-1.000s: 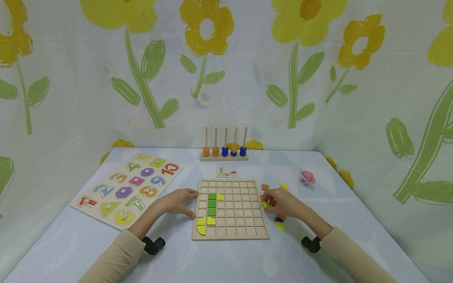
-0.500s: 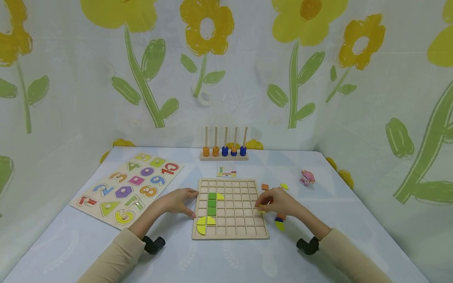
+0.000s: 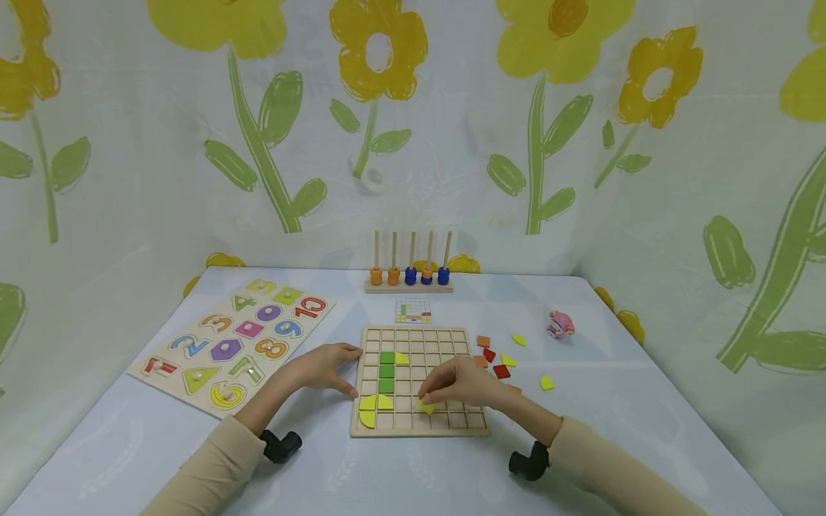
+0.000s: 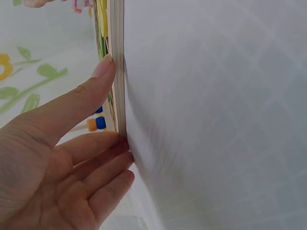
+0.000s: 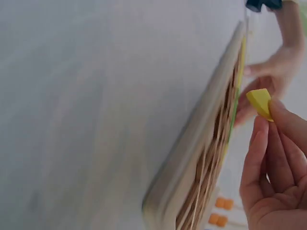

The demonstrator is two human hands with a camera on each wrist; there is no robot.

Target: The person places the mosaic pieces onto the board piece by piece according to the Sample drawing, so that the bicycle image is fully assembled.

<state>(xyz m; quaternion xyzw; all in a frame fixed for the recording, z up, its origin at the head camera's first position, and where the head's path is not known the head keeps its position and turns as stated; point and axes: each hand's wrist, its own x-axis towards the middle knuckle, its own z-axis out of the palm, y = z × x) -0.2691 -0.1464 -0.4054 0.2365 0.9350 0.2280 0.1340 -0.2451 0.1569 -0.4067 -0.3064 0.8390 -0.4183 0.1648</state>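
A wooden grid board [image 3: 419,433] lies on the table in the head view. Green square tiles [image 3: 386,371] form a column in it, with a yellow quarter-round tile [image 3: 401,359] beside the top one and more yellow ones at lower left. My left hand [image 3: 325,369] rests against the board's left edge, thumb and fingertips touching its side [image 4: 118,72], fingers loosely extended. Over the board's lower middle, my right hand [image 3: 458,385] pinches a yellow quarter-round tile [image 5: 260,102] between thumb and fingers. In the right wrist view this tile is above the board's surface.
Loose red [image 3: 501,371], orange [image 3: 483,341] and yellow tiles [image 3: 547,383] lie right of the board. A printed pattern card [image 3: 413,310] and a bead-peg stand [image 3: 409,287] are behind it. A number puzzle [image 3: 226,350] lies left; a pink figurine [image 3: 560,324] stands at right.
My right hand has moved left from the loose tiles to over the board, carrying the yellow quarter-round tile. More loose tiles are uncovered at right. The left hand has stayed at the board's edge.
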